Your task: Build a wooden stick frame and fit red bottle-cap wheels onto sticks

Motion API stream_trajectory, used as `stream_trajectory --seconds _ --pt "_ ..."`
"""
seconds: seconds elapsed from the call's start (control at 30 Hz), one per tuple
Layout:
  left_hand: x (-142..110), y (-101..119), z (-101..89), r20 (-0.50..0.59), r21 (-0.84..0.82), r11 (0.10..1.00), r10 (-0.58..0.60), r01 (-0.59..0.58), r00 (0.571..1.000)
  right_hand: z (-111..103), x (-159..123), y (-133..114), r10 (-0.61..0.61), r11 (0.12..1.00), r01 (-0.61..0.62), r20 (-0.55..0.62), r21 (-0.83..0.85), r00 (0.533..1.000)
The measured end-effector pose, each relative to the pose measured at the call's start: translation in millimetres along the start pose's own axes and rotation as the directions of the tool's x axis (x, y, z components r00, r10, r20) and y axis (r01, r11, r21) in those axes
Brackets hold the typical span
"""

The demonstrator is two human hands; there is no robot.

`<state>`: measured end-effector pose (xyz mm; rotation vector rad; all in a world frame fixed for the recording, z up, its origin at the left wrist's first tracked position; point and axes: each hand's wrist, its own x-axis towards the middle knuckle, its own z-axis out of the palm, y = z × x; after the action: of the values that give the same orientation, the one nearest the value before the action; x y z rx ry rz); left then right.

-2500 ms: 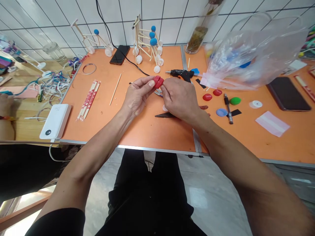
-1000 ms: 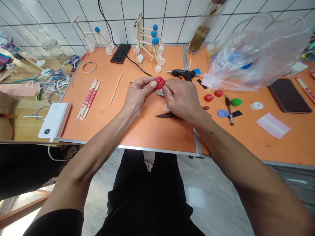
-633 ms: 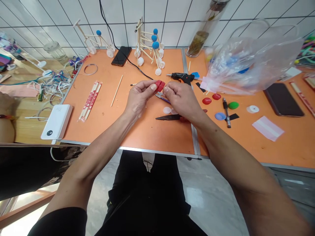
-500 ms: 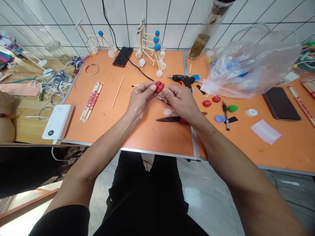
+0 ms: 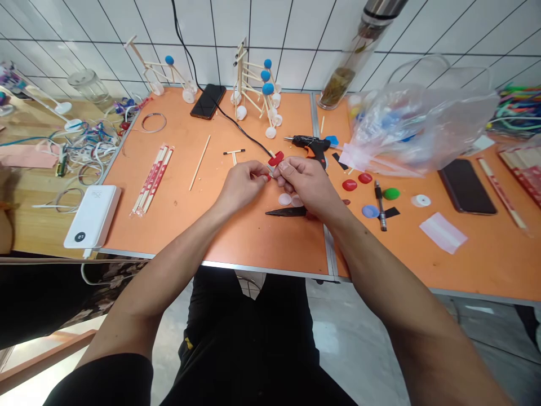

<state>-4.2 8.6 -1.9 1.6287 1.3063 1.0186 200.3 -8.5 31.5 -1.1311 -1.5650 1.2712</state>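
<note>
Near the middle of the orange table, my right hand (image 5: 307, 179) pinches a red disc (image 5: 276, 159), with what looks like a pale stick end poking out above it. My left hand (image 5: 246, 185) is closed close beside it, the fingertips pressed on a small red piece (image 5: 267, 177) that they mostly cover. Under my right hand lie pale discs (image 5: 285, 199) and a dark pointed tool (image 5: 284, 212), its handle hidden by the hand. A small T of sticks (image 5: 234, 153) rests just beyond my left hand.
Stick models with blue balls (image 5: 267, 89) stand by the wall. A hot glue gun (image 5: 310, 144), red discs (image 5: 349, 185), a pen (image 5: 381, 208) and a plastic bag (image 5: 418, 124) lie to the right. Wrapped chopsticks (image 5: 153, 179) and a white power bank (image 5: 93, 217) are at left.
The red discs were held up together at my left fingertips; now one is in my right fingers, the other low in my left. My left hand has dropped nearer the table.
</note>
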Motion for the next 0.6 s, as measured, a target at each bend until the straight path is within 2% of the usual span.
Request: stream_trajectory --seconds 0.03,0.1,0.2,0.3,0.5,0.6 --pt "-0.7 -1.4 0.5 0.001 0.095 0.995 0.041 -0.041 0.999 0.6 0.1 -0.3 0.010 1.000 -0.010 0.002 0.015 1.000" --pt "-2.2 -2.8 1.4 -0.063 0.218 0.967 0.147 -0.130 0.987 2.0 0.9 0.1 0.008 1.000 -0.008 -0.016 0.015 1.000" --pt "-4.7 -0.8 2.3 -0.176 0.245 0.945 0.265 -0.218 0.948 5.3 2.0 1.1 0.025 1.000 -0.025 -0.057 -0.005 0.998" --pt "-6.2 1.9 2.6 -0.158 0.247 0.946 0.254 -0.211 0.954 8.9 1.4 -1.2 0.085 0.996 -0.085 -0.071 0.006 0.994" --pt "-1.7 -4.5 -1.9 -0.073 0.270 0.958 0.120 -0.096 0.990 8.8 0.4 -8.2 0.160 0.986 -0.156 -0.066 0.061 0.985" --pt "0.3 -5.8 -3.6 -0.109 0.205 0.970 0.154 -0.129 0.982 7.9 1.7 -6.2 0.161 0.986 -0.157 -0.076 0.057 0.984"
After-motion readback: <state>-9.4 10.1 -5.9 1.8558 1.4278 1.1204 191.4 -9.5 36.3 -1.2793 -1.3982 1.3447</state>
